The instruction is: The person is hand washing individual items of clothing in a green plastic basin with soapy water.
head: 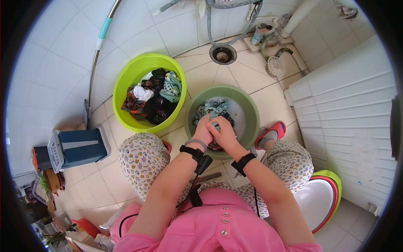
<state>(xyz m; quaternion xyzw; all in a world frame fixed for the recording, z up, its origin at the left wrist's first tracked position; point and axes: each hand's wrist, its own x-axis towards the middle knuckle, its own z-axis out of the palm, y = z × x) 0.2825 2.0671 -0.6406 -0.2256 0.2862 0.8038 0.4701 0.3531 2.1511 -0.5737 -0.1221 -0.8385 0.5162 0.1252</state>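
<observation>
A round olive-green plastic basin stands on the tiled floor between my knees, with foamy water in it. Wet teal patterned cloth lies bunched in the suds, along with darker fabric. Over the basin my left hand and my right hand press together, and a fold of the teal cloth shows between their fingers. Both grip this fold; the fingertips are partly hidden. Left of the basin sits a lime-green tub holding a heap of white, black, teal and red-brown clothes.
A floor drain with a grey hose lies beyond the basin. A white ribbed panel borders the right, near stacked basins. At left are a blue mop bucket and a mop pole against the wall.
</observation>
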